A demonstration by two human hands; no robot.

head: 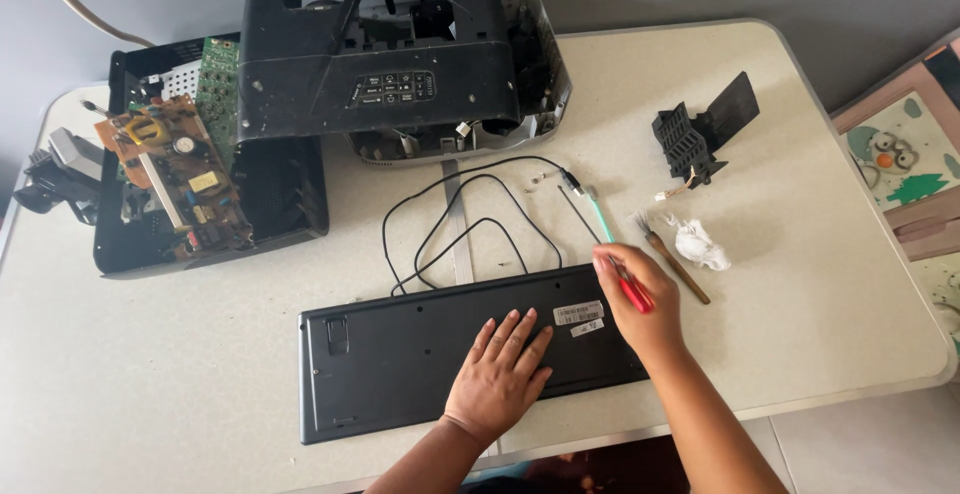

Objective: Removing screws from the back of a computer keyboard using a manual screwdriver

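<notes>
Bench: I saw a pale bench that carried all the things, with the keyboard near its front edge.
Open machine: a large black housing with its covers off stood at the far side, well apart from my hands.
Tray with boards: to the left lay a black tray holding an orange circuit board and a green one.
Keyboard: the black keyboard lay face down, its back with the label toward me; its cable ran in loops toward the machine.
Left hand: it lay flat on the keyboard back, fingers spread and holding nothing, only pressing it steady.
Right hand: its fingers were clamped on a screwdriver with a red handle, the pale green shaft pointing away over the far right edge.
Step, as I judged: the back screws were being worked on; the tip needed to be brought down on a screw hole.
Small things: a black plastic part, a brush and a crumpled white tissue lay just beside the right hand.
In the way: the looped cable was near the tool.
</notes>
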